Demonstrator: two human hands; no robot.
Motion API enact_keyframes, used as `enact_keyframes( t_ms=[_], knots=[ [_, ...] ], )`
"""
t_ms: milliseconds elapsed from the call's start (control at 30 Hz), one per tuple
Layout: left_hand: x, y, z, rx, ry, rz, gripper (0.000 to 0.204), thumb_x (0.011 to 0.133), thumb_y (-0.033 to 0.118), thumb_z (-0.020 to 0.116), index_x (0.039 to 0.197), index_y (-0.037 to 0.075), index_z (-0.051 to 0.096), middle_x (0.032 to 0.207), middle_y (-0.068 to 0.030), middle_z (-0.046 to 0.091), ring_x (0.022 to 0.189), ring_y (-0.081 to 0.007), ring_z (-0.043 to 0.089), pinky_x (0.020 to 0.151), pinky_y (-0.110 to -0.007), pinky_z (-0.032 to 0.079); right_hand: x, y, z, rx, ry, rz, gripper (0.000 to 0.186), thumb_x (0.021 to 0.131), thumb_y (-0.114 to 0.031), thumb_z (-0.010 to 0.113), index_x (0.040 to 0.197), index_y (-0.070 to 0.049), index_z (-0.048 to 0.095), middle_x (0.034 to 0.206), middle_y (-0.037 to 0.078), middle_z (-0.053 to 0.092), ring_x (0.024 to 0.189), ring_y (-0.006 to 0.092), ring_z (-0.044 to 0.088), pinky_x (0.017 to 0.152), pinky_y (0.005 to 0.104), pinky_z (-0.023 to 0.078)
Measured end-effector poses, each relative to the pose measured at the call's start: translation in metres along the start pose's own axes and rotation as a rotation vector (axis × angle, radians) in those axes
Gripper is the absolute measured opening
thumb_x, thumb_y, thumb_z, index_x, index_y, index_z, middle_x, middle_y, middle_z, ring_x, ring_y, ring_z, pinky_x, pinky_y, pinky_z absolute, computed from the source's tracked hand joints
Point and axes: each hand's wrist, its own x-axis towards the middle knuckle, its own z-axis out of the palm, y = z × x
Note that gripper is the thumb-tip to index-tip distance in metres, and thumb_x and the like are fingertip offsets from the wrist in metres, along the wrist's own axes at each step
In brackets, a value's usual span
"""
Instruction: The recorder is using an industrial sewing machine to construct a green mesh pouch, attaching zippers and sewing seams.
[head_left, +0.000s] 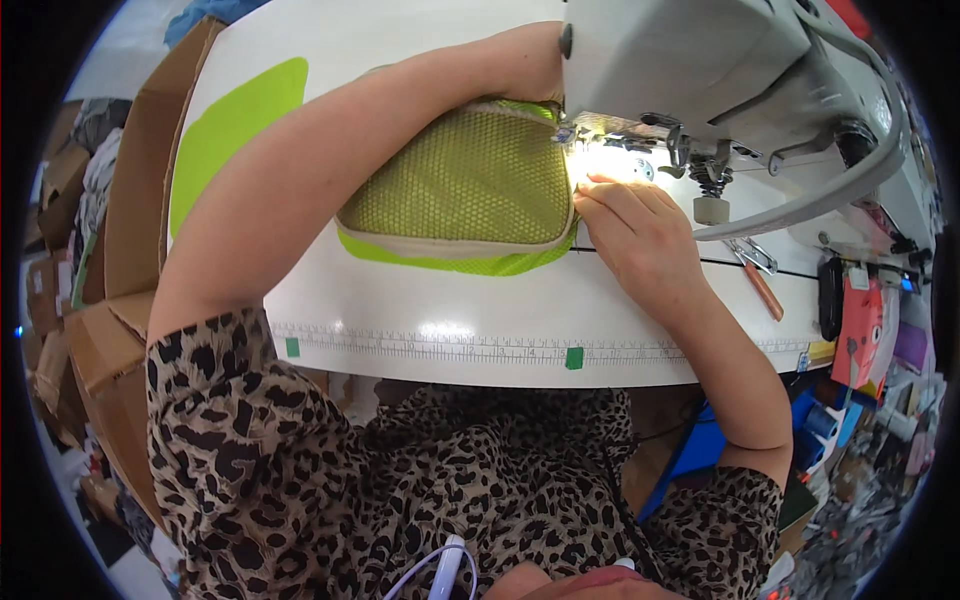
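Note:
A sewing machine (pixel 690 70) stands at the upper right, its lamp glaring over the needle area. Under its presser foot (pixel 567 133) runs the pale-bound edge of a green mesh pouch (pixel 470 175) with rounded corners. My right hand (pixel 645 230) is closed, fingertips pinching the pouch's right edge close to the lit needle plate. Over the pouch's far side reaches my left arm; only the wrist end of my left hand (pixel 540 65) shows, and the machine head hides its fingers. A bright green fabric layer (pixel 480 264) sticks out under the pouch's near edge.
Another bright green fabric piece (pixel 235 140) lies on the white table (pixel 480 310) at left. A ruler strip (pixel 480 350) follows the front edge. An orange-handled tool (pixel 762 290) and a red box (pixel 860 330) are at right. Cardboard boxes (pixel 140 180) border the left side.

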Motion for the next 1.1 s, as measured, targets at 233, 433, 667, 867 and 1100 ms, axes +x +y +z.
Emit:
enact_keyframes(
  t_ms=[233, 433, 667, 867, 1100],
  knots=[
    [0.002, -0.024, 0.018, -0.016, 0.030, -0.030, 0.020, 0.078, 0.013, 0.065, 0.091, -0.002, 0.071, 0.083, -0.0231, 0.069, 0.076, -0.0357, 0.065, 0.070, -0.043, 0.050, 0.003, -0.005, 0.007, 0.033, 0.056, -0.005, 0.022, 0.076, -0.001, 0.070, 0.097, -0.003, 0.066, 0.100, 0.006, 0.066, 0.097, 0.0235, 0.067, 0.081, 0.0353, 0.053],
    [0.003, -0.037, 0.023, 0.002, 0.046, -0.085, 0.021, 0.078, 0.013, 0.066, 0.091, -0.003, 0.071, 0.080, -0.0243, 0.068, 0.073, -0.0358, 0.066, 0.068, -0.043, 0.050, 0.001, -0.009, 0.003, 0.049, 0.051, 0.030, 0.021, 0.077, -0.002, 0.070, 0.098, -0.005, 0.066, 0.100, 0.005, 0.066, 0.095, 0.0238, 0.067, 0.077, 0.0363, 0.051],
    [-0.011, -0.012, 0.007, 0.113, 0.111, -0.005, 0.029, 0.079, 0.019, 0.068, 0.100, -0.002, 0.071, 0.095, -0.0228, 0.071, 0.086, -0.0369, 0.068, 0.077, -0.042, 0.052, 0.003, -0.004, 0.005, 0.012, 0.108, 0.006, 0.020, 0.076, -0.002, 0.069, 0.095, -0.005, 0.066, 0.096, 0.004, 0.065, 0.086, 0.0243, 0.067, 0.072, 0.0378, 0.050],
    [-0.074, 0.062, -0.030, 0.239, 0.123, -0.170, 0.035, 0.082, 0.025, 0.070, 0.109, 0.003, 0.066, 0.108, -0.0171, 0.067, 0.103, -0.0339, 0.063, 0.091, -0.042, 0.050, -0.003, 0.008, -0.003, 0.047, 0.064, -0.064, 0.019, 0.071, 0.000, 0.069, 0.089, -0.004, 0.067, 0.089, 0.005, 0.065, 0.074, 0.0261, 0.065, 0.064, 0.0389, 0.051],
    [-0.119, 0.124, 0.018, 0.504, -0.172, 0.290, 0.069, 0.076, 0.039, 0.077, 0.136, 0.016, 0.051, 0.144, -0.0042, 0.048, 0.139, -0.0277, 0.037, 0.113, -0.056, 0.028, -0.011, -0.004, -0.010, 0.231, 0.044, 0.145, 0.022, 0.074, -0.008, 0.068, 0.095, -0.009, 0.068, 0.101, 0.002, 0.066, 0.074, 0.0249, 0.065, 0.065, 0.0380, 0.053]
  ],
)
